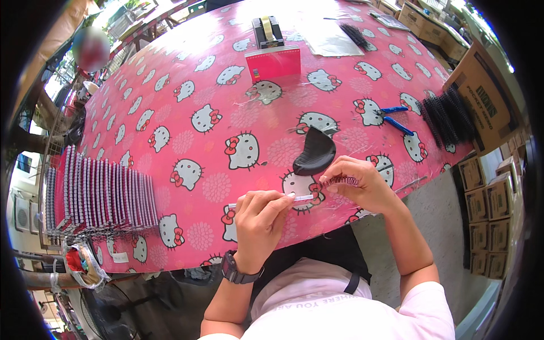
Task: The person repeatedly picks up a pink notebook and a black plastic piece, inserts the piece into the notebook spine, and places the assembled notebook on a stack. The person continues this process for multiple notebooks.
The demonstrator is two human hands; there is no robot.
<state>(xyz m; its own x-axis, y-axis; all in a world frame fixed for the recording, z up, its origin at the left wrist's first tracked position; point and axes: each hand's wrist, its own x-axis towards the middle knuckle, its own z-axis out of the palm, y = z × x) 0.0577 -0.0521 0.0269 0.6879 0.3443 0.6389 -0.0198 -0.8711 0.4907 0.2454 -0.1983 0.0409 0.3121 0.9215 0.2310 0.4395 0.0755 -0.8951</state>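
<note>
A tape dispenser (271, 42) stands on the pink tablecloth (277, 122); cardboard boxes (477, 203) are stacked at right.

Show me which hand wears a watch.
The left hand, holding a thin whitish stick: a dark watch circles its wrist. The right hand has a bare wrist.

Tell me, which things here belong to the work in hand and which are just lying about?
Seemingly part of the work:
- dark coil, in the right hand
- thin pale piece, in the left hand
- probably the black coils and the stacked spiral-bound items
- perhaps the blue-handled pliers

Probably just lying about:
- tape dispenser
- upright pink box-like item
</note>
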